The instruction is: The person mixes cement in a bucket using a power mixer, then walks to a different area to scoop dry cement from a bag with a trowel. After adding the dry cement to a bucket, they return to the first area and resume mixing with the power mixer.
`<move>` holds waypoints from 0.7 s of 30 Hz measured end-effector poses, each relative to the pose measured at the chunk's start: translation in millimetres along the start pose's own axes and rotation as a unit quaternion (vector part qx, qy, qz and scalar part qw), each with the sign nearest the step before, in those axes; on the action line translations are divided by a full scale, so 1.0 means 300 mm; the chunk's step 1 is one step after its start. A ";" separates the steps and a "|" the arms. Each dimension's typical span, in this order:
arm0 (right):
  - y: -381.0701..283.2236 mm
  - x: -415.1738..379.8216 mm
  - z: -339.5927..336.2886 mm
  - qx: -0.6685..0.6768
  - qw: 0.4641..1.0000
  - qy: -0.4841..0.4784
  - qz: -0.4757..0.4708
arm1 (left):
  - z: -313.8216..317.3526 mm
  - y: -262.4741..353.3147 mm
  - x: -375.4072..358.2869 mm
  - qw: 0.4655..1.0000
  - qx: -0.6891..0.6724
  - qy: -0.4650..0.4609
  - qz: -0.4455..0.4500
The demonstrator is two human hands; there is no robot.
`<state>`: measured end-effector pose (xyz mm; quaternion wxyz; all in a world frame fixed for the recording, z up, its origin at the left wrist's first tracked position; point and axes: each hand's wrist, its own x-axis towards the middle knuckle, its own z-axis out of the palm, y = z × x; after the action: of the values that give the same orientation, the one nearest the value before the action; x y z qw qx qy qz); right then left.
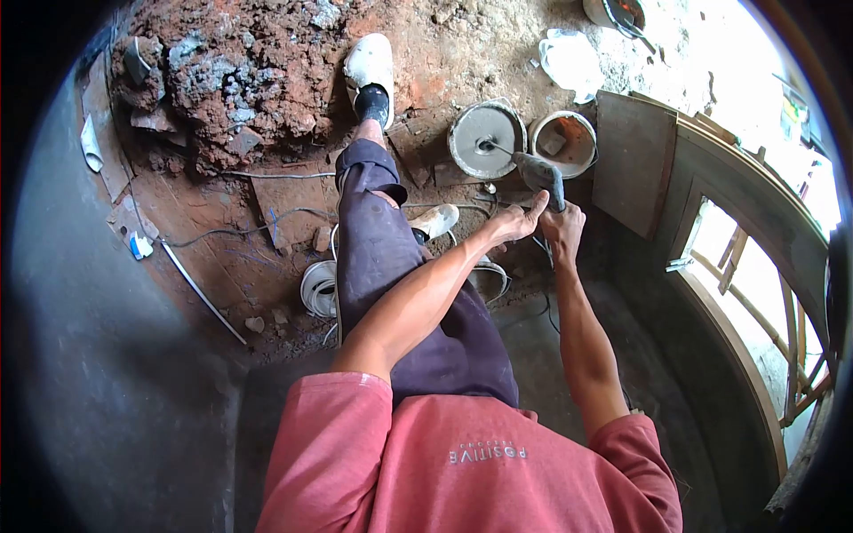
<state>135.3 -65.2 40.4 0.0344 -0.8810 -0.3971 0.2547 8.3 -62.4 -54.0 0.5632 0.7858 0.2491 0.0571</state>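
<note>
My right hand (564, 229) is wrapped round the handle of a grey, dirt-covered power drill (538, 171). From the drill a thin mixing rod (503, 150) reaches into a bucket of wet grey cement mix (471, 133), where a swirl shows round its end. Just left of the drill handle is my left hand (515, 224), its fingers curled and its thumb stretched towards the drill. What those fingers hold, if anything, is hidden. Beside the cement bucket stands a second bucket (582, 133) with a lump inside.
A heap of red soil and rubble (240, 89) lies at upper left. Cables (293, 211) and a white coiled hose (318, 289) are on the floor by my legs. A white plastic bag (569, 64) lies beyond the buckets. At right are a board (629, 164) and a window frame (724, 324).
</note>
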 end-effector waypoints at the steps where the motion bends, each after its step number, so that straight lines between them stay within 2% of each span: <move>1: 0.002 0.001 0.000 -0.015 1.000 0.001 -0.003 | 0.014 0.000 -0.010 0.957 0.236 0.124 0.117; 2: 0.003 0.002 0.002 -0.015 1.000 0.000 -0.003 | 0.025 -0.004 -0.011 0.957 0.236 0.124 0.116; 4: 0.005 0.008 -0.001 -0.015 1.000 -0.011 0.006 | 0.020 0.005 0.001 0.915 0.180 0.318 0.168; 5: 0.005 0.010 0.003 -0.014 1.000 -0.010 0.006 | 0.015 0.004 -0.002 0.915 0.181 0.318 0.168; 7: 0.008 0.009 0.005 -0.005 1.000 -0.007 0.005 | 0.031 -0.009 -0.007 0.965 0.111 0.203 0.124; 8: 0.012 0.008 0.003 -0.006 1.000 -0.007 0.006 | 0.035 -0.017 0.004 0.965 0.110 0.202 0.124; 9: 0.015 -0.001 0.000 -0.006 1.000 -0.008 0.006 | 0.024 -0.017 0.009 0.996 0.040 0.051 0.061; 10: 0.012 0.005 0.002 -0.005 1.000 -0.007 0.004 | 0.007 -0.023 0.018 0.995 -0.029 -0.100 -0.004; 11: 0.012 0.004 0.002 -0.004 1.000 -0.008 0.004 | 0.000 -0.015 0.010 0.995 -0.029 -0.100 -0.005; 13: 0.003 0.007 0.000 -0.020 1.000 -0.001 0.001 | -0.006 -0.006 -0.007 0.995 0.045 0.059 0.071; 14: 0.001 0.007 -0.003 -0.020 1.000 -0.001 0.002 | -0.008 0.002 -0.007 0.995 0.045 0.058 0.072; 15: -0.002 0.011 -0.009 -0.013 1.000 -0.001 -0.002 | -0.099 0.063 -0.006 0.984 -0.156 -0.010 -0.079; 16: -0.003 0.008 -0.010 -0.005 1.000 -0.002 -0.004 | -0.148 0.099 -0.012 0.906 -0.347 -0.079 -0.228; 20: 0.035 0.012 0.012 -0.005 0.999 0.026 -0.045 | -0.116 0.080 0.000 0.907 -0.343 -0.080 -0.231; 21: 0.030 0.006 0.012 -0.014 0.999 0.021 -0.048 | -0.067 0.037 0.006 0.960 -0.232 -0.079 -0.137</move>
<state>140.6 -70.5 34.1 0.0429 -0.8665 -0.4417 0.2287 6.2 -47.2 -37.1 0.7507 0.5937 0.2887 -0.0270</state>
